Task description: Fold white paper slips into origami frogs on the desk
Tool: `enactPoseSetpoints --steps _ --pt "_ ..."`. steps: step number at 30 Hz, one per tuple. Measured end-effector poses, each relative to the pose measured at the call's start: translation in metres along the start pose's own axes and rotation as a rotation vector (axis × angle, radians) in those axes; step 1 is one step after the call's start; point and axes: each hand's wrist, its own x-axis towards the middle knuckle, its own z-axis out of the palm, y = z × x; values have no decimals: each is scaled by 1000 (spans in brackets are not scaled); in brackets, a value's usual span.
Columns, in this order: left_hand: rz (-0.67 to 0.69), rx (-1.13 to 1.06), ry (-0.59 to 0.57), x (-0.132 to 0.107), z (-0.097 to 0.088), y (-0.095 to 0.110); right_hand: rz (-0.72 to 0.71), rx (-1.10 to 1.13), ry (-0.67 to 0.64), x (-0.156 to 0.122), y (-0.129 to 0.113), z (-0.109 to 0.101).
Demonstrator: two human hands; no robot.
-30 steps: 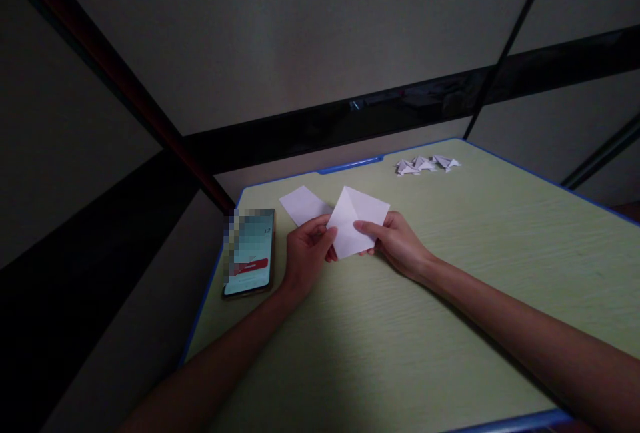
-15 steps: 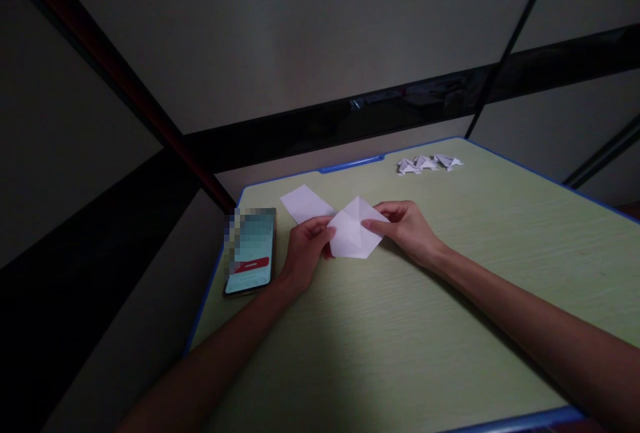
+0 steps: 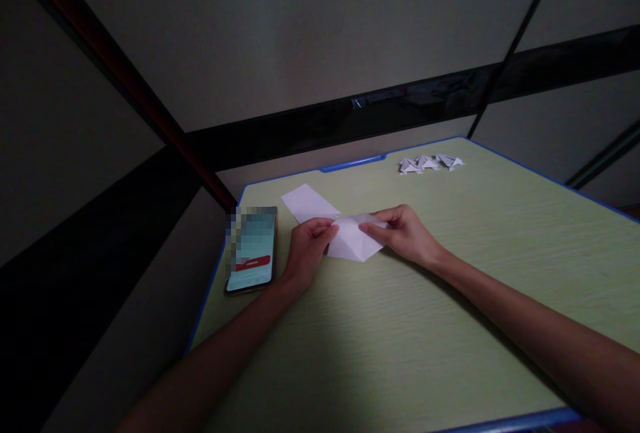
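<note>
A creased white sheet of paper (image 3: pixel 354 245) is held up between both hands, a little above the table. My left hand (image 3: pixel 311 246) pinches its left edge, thumb on top and fingers behind. At the right edge, my right hand (image 3: pixel 405 234) grips the same sheet, its thumb lying on the paper's face. The top part of the sheet tilts away, so its far corner is hidden from me. Just behind my left hand, a second flat piece of white paper (image 3: pixel 306 203) lies on the table, partly covered by the hand and the held sheet.
The light green table (image 3: pixel 400 346) has a blue rim. A phone (image 3: pixel 253 253) with its screen lit lies left of my left hand. Three small folded paper figures (image 3: pixel 429 163) stand near the far edge. Behind the table rises a panelled wall (image 3: pixel 320 39) with a dark band.
The held sheet's upper point, which stood up before, has tipped back and down, so the paper looks shorter. Both hands keep their grip and have shifted only slightly.
</note>
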Motion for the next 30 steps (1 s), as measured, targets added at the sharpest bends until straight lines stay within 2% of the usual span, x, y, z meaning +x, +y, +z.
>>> enactPoseSetpoints --steps 4,8,12,15,20,26,30 --pt "21 55 -22 3 -3 -5 -38 -50 53 -2 -1 1" --pt "63 91 -31 3 -5 -6 -121 -143 37 -4 -4 2" --pt "89 125 42 0 -3 -2 -218 -237 18 -6 -5 2" --pt "112 110 102 -1 -1 -1 -321 -299 -11 -7 -5 0" --pt "132 89 169 0 0 -4 -605 -455 -88 -8 -7 -3" --pt "168 63 120 3 -2 -9 -726 -667 -123 -10 -7 -5" --pt "200 77 96 3 -3 -6 -737 -679 -120 -11 -6 -4"
